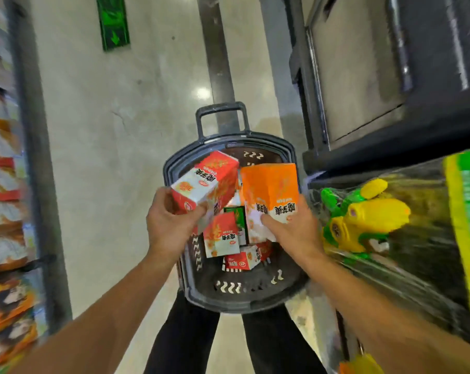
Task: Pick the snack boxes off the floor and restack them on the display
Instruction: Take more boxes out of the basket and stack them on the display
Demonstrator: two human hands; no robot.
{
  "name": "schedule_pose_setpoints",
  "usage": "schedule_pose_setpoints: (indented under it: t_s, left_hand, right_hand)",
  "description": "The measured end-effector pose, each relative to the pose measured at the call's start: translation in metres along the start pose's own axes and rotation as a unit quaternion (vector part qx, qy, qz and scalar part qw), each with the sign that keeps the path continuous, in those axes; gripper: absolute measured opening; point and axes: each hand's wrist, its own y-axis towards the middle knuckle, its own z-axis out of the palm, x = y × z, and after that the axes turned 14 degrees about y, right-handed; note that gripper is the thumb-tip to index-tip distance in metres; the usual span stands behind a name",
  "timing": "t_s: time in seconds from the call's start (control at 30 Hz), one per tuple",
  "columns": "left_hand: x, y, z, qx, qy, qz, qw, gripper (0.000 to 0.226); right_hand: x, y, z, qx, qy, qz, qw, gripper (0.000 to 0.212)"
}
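A dark shopping basket (255,303) stands on the floor in front of my legs. Above it my left hand (171,225) grips a red and white snack box (204,184), tilted. My right hand (296,225) holds an orange and white snack box (271,190) upright over the basket's right side. Inside the basket lie more boxes: a red and white one (221,236), a smaller red one (243,259) at the bottom and a green one (235,215) partly hidden between the others.
Shelves of packaged goods (1,184) run along the left. On the right is a dark shelf unit (390,103) and, below it, wrapped yellow and green toys (363,220). Pale polished floor (120,130) stretches ahead, with a green arrow sticker (113,22).
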Motion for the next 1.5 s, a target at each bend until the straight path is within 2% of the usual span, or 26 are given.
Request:
schedule_pose_setpoints:
  t_s: [0.1, 0.4, 0.67, 0.83, 0.93, 1.0, 1.07, 1.2, 1.4, 1.5]
  left_hand:
    - [-0.033, -0.043, -0.044, -0.021, -0.020, 0.029, 0.999, 0.049]
    - [-0.147, -0.183, -0.187, -0.061, -0.063, 0.159, 0.983, 0.053]
    - [-0.161, -0.240, -0.257, -0.033, -0.077, 0.214, 0.973, 0.055]
    - [-0.155, -0.241, -0.281, 0.018, -0.061, 0.265, 0.962, 0.054]
    - [-0.153, -0.242, -0.291, 0.069, -0.051, 0.301, 0.950, 0.062]
    - [-0.156, -0.246, -0.290, 0.105, -0.050, 0.317, 0.941, 0.068]
    - [-0.162, -0.256, -0.285, 0.139, -0.032, 0.345, 0.928, 0.065]
    - [-0.176, -0.284, -0.261, 0.196, 0.011, 0.390, 0.900, 0.070]
    - [-0.195, -0.369, -0.216, 0.297, 0.046, 0.476, 0.827, 0.065]
    - [-0.199, -0.424, -0.195, 0.344, 0.072, 0.510, 0.785, 0.073]
  right_hand:
    - [0.044, -0.044, -0.031, 0.013, 0.006, -0.045, 0.999, 0.059]
    - [0.160, -0.200, -0.125, -0.027, 0.031, -0.136, 0.990, 0.055]
    - [0.179, -0.292, -0.141, -0.062, 0.060, -0.192, 0.978, 0.050]
    - [0.176, -0.351, -0.124, -0.118, 0.102, -0.184, 0.970, 0.059]
    - [0.161, -0.391, -0.119, -0.153, 0.121, -0.174, 0.965, 0.058]
    - [0.148, -0.420, -0.118, -0.180, 0.126, -0.165, 0.962, 0.057]
    - [0.132, -0.452, -0.121, -0.217, 0.142, -0.154, 0.954, 0.057]
    - [0.102, -0.516, -0.134, -0.293, 0.194, -0.142, 0.925, 0.057]
    - [0.040, -0.601, -0.170, -0.374, 0.250, -0.149, 0.881, 0.067]
    - [0.010, -0.647, -0.189, -0.417, 0.271, -0.179, 0.849, 0.065]
